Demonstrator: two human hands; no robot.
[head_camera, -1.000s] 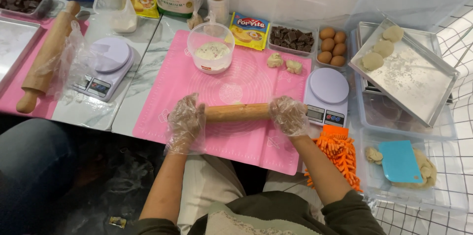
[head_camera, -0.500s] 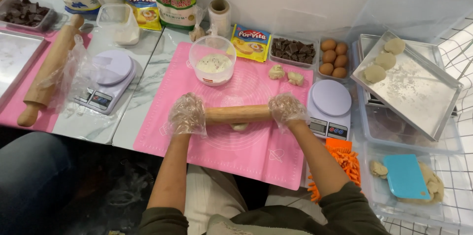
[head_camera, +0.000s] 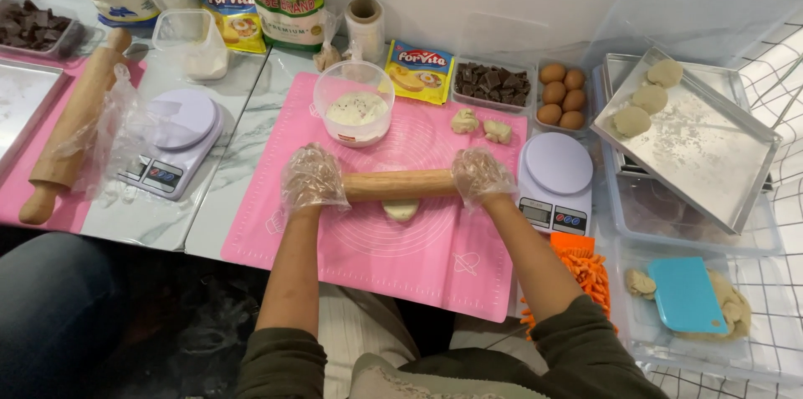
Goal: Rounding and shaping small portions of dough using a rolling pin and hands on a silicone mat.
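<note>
My left hand (head_camera: 311, 180) and right hand (head_camera: 480, 175), both in thin plastic gloves, each close a grip around one end of the rolling pin (head_camera: 400, 184), level across the pink mat (head_camera: 276, 223) so weight spreads evenly. The dough (head_camera: 401, 210) lies under it, touching. Beyond stand a bowl (head_camera: 354, 104), two dough lumps (head_camera: 481, 125) and eggs (head_camera: 562, 96) on the desk (head_camera: 242, 140).

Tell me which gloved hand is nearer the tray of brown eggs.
Right. The right hand grips the wooden rolling pin end just below and left of the clear tray of brown eggs. The left hand holds the far end, across the pink silicone mat.
</note>
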